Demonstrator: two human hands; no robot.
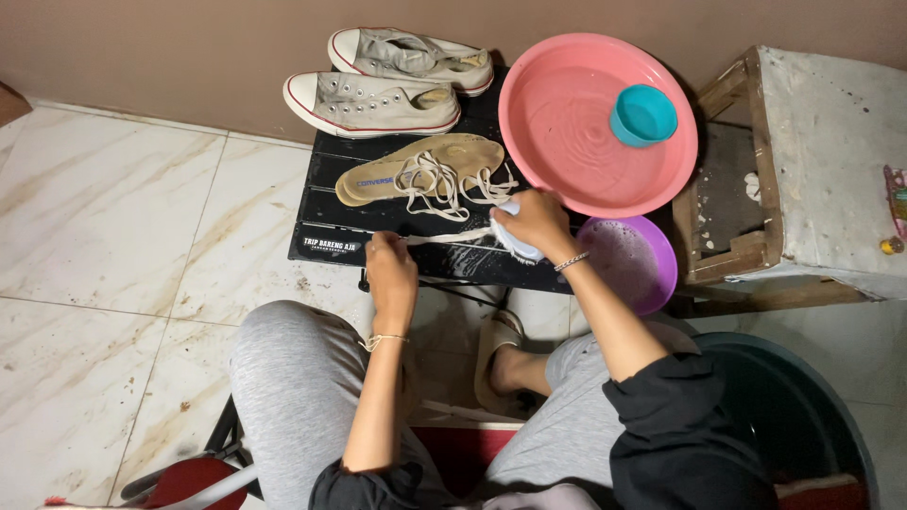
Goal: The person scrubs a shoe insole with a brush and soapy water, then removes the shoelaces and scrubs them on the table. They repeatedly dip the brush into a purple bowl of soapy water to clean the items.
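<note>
My left hand [390, 269] pins one shoelace [452, 237] taut on the black table [326, 222]; my right hand [535, 222] clutches one brush [515, 241] over it. Two sneakers [373, 102], two insoles [416, 170], one pink basin [576, 142], one teal cup [643, 115].

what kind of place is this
Probably a home washing corner, not a workshop: marble-look floor tiles, a pink basin of water with a teal cup, and a purple bowl of suds beside a low black table with sneakers.
</note>
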